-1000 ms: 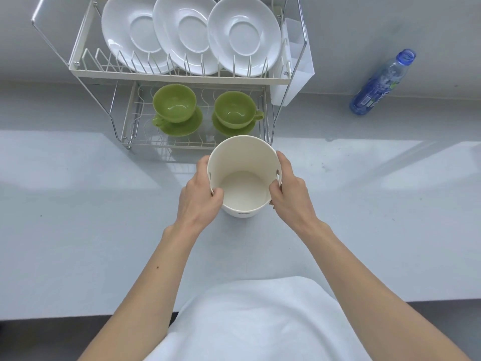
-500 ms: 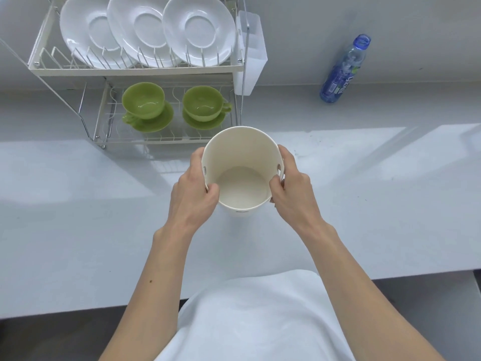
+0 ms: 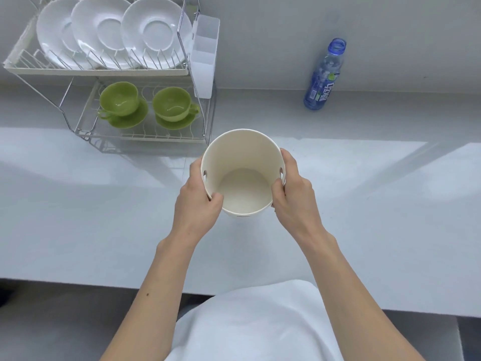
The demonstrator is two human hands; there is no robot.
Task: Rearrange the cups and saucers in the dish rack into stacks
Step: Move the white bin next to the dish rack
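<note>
A pale grey counter (image 3: 78, 217) is seen against a grey wall. At ten o'clock a two-tier wire dish rack (image 3: 109, 71) holds three glossy white saucers (image 3: 153, 32) upright above, and two green cups (image 3: 119, 99) set on two green saucers (image 3: 130, 119) below. At centre, one round cream bucket (image 3: 243, 175) is gripped by the left hand (image 3: 196, 204) and right hand (image 3: 294, 199). One blue bottle (image 3: 325, 75) stands at one o'clock.

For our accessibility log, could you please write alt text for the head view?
Both hands, left hand and right hand, grip an empty cream bucket over a grey counter. Behind, a dish rack holds white saucers above and two green cups on saucers below.
</note>
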